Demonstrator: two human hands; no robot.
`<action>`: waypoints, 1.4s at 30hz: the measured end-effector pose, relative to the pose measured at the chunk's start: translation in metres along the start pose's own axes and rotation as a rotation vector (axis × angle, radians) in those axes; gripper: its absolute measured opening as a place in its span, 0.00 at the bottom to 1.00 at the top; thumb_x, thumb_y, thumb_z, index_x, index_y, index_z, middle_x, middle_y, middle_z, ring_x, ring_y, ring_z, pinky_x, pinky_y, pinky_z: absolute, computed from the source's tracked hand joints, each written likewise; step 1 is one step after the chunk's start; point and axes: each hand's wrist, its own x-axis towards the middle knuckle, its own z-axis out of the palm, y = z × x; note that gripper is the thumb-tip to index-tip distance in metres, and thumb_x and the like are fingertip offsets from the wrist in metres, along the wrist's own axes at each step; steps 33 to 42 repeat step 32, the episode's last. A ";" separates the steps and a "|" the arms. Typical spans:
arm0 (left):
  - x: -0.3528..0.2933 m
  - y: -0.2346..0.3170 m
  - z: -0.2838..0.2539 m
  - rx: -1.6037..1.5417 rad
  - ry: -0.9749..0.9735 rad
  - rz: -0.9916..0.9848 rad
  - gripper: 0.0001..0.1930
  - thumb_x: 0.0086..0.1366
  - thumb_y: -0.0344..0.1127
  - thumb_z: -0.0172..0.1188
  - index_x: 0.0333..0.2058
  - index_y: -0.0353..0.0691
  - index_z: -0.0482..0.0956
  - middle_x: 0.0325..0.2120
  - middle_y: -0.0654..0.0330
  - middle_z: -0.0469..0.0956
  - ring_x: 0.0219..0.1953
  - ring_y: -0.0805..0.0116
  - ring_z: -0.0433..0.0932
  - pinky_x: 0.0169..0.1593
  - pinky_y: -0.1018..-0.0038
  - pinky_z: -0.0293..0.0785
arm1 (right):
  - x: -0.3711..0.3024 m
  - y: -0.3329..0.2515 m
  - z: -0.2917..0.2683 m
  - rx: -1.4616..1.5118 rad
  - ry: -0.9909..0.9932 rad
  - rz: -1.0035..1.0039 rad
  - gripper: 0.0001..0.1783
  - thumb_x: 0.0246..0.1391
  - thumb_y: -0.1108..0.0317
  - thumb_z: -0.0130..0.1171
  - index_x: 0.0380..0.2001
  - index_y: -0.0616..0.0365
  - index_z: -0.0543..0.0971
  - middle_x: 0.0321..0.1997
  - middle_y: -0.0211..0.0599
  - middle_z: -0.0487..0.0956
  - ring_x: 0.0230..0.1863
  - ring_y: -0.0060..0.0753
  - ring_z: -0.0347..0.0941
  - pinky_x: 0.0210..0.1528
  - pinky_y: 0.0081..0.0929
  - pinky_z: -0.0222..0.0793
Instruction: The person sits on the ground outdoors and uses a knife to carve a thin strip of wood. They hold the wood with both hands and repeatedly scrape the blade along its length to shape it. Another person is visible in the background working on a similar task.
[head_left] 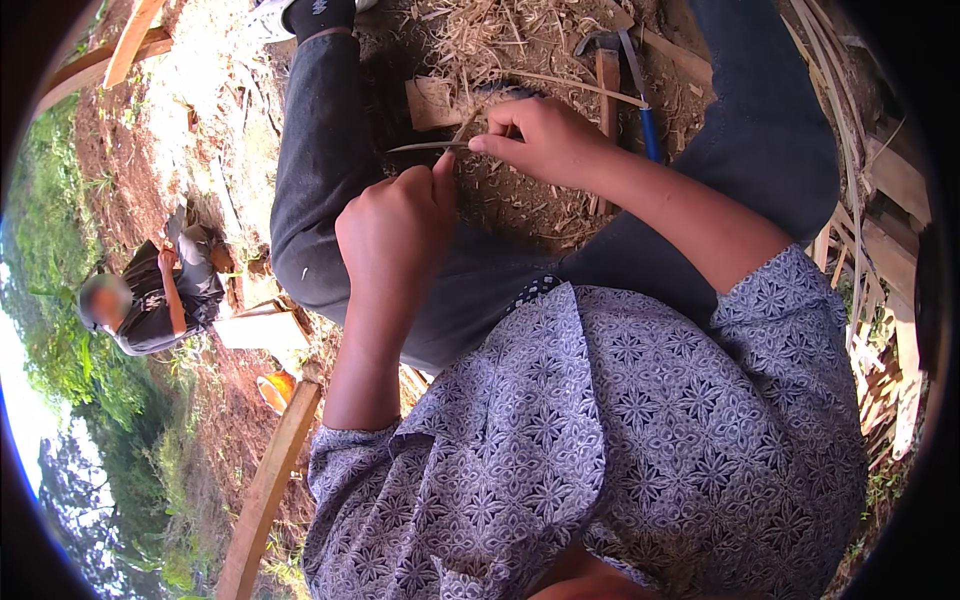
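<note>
My left hand [395, 220] is closed, its thumb raised against a thin, pointed grey knife blade [420, 147]. My right hand [550, 140] meets it from the right, thumb and forefinger pinched at the inner end of the blade; the handle is not visible. A narrow light wood strip [467, 124] slants up beside the fingertips. What sits inside my left fist is hidden. Just beyond my right hand lie a hammer [607, 78] with a wooden handle and a long-bladed tool with a blue handle [651, 135].
Wood shavings [480, 40] cover the ground between my legs, around a pale wood block [431, 103]. Split wood [895, 250] is piled at right. A beam [268, 490] and an orange container [275, 391] stand at left, where another person [170, 285] sits.
</note>
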 end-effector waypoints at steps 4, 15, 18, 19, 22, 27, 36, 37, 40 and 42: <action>-0.001 0.001 -0.002 0.026 -0.002 0.057 0.26 0.71 0.49 0.60 0.14 0.44 0.74 0.13 0.53 0.76 0.16 0.51 0.79 0.21 0.59 0.72 | 0.008 0.040 0.014 -0.065 0.023 0.135 0.23 0.62 0.47 0.64 0.27 0.58 0.78 0.21 0.36 0.76 0.24 0.33 0.72 0.31 0.36 0.68; -0.004 -0.004 0.002 0.050 0.007 0.058 0.26 0.72 0.49 0.59 0.14 0.45 0.74 0.13 0.54 0.76 0.16 0.51 0.79 0.21 0.59 0.72 | 0.010 0.022 0.014 -0.076 0.021 0.067 0.22 0.62 0.48 0.63 0.27 0.57 0.79 0.22 0.40 0.78 0.24 0.40 0.75 0.30 0.40 0.68; -0.004 -0.005 -0.003 0.036 -0.024 0.035 0.26 0.72 0.49 0.59 0.14 0.44 0.75 0.13 0.54 0.77 0.16 0.50 0.79 0.21 0.58 0.72 | 0.009 0.019 0.019 -0.093 0.034 0.068 0.22 0.62 0.47 0.63 0.27 0.56 0.79 0.22 0.40 0.78 0.25 0.40 0.75 0.30 0.41 0.68; -0.005 -0.004 -0.004 0.027 -0.037 0.033 0.26 0.72 0.49 0.59 0.15 0.44 0.75 0.13 0.53 0.77 0.17 0.50 0.79 0.22 0.58 0.73 | 0.010 0.036 0.023 -0.113 0.038 0.124 0.22 0.62 0.47 0.63 0.27 0.56 0.79 0.22 0.40 0.78 0.24 0.40 0.75 0.30 0.41 0.68; 0.007 -0.008 -0.007 -0.003 -0.043 0.023 0.25 0.73 0.48 0.58 0.16 0.42 0.76 0.14 0.50 0.76 0.18 0.47 0.78 0.23 0.56 0.72 | 0.023 0.076 0.016 -0.225 -0.001 0.226 0.23 0.62 0.46 0.63 0.26 0.55 0.78 0.21 0.37 0.77 0.24 0.37 0.74 0.30 0.41 0.68; 0.006 -0.020 -0.011 -0.069 -0.092 -0.086 0.24 0.74 0.47 0.58 0.19 0.39 0.76 0.15 0.47 0.74 0.20 0.42 0.76 0.25 0.53 0.70 | 0.004 0.016 0.022 -0.047 0.049 0.037 0.22 0.62 0.46 0.64 0.26 0.54 0.78 0.18 0.36 0.75 0.21 0.39 0.73 0.28 0.40 0.66; 0.006 -0.021 -0.006 0.007 -0.062 -0.020 0.26 0.72 0.52 0.59 0.17 0.41 0.77 0.15 0.50 0.77 0.20 0.45 0.79 0.25 0.55 0.74 | 0.031 0.085 0.021 -0.141 -0.061 0.171 0.25 0.60 0.43 0.66 0.28 0.56 0.79 0.21 0.36 0.77 0.24 0.33 0.73 0.31 0.37 0.69; 0.006 -0.021 -0.006 0.007 -0.062 -0.020 0.26 0.72 0.52 0.59 0.17 0.41 0.77 0.15 0.50 0.77 0.20 0.45 0.79 0.25 0.55 0.74 | 0.031 0.085 0.021 -0.141 -0.061 0.171 0.25 0.60 0.43 0.66 0.28 0.56 0.79 0.21 0.36 0.77 0.24 0.33 0.73 0.31 0.37 0.69; 0.006 -0.021 -0.006 0.007 -0.062 -0.020 0.26 0.72 0.52 0.59 0.17 0.41 0.77 0.15 0.50 0.77 0.20 0.45 0.79 0.25 0.55 0.74 | 0.031 0.085 0.021 -0.141 -0.061 0.171 0.25 0.60 0.43 0.66 0.28 0.56 0.79 0.21 0.36 0.77 0.24 0.33 0.73 0.31 0.37 0.69; 0.006 -0.021 -0.006 0.007 -0.062 -0.020 0.26 0.72 0.52 0.59 0.17 0.41 0.77 0.15 0.50 0.77 0.20 0.45 0.79 0.25 0.55 0.74 | 0.031 0.085 0.021 -0.141 -0.061 0.171 0.25 0.60 0.43 0.66 0.28 0.56 0.79 0.21 0.36 0.77 0.24 0.33 0.73 0.31 0.37 0.69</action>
